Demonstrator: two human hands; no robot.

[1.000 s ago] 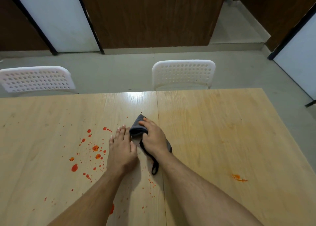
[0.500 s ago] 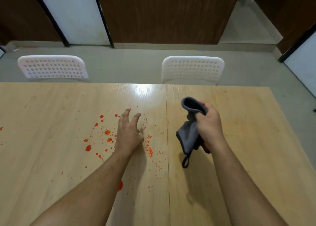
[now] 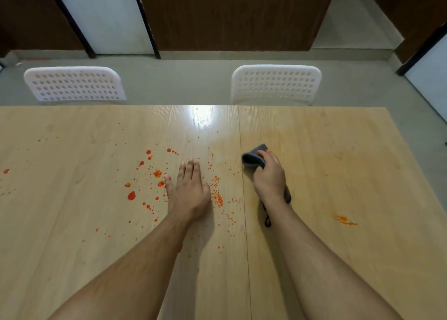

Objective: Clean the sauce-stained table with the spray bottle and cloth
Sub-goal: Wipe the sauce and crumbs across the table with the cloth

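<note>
Head view: right hand (image 3: 269, 178) grips folded grey cloth (image 3: 254, 157), now lowered onto light wooden tabletop (image 3: 338, 174); left hand (image 3: 188, 191) flattened amid orange-red sauce spatter (image 3: 145, 174).

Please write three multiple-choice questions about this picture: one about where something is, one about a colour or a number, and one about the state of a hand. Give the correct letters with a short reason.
1. Where does the largest group of red sauce spots lie?
A. around the left hand
B. under the chairs
C. on the cloth

2. How many white chairs stand behind the table?
A. one
B. two
C. four

3. What is the right hand doing?
A. lying flat and empty
B. holding a spray bottle
C. gripping the grey cloth

Answers:
1 A: the sauce spots scatter round the left hand on the table.
2 B: one chair, a second chair.
3 C: the right hand curls round the cloth.
</note>
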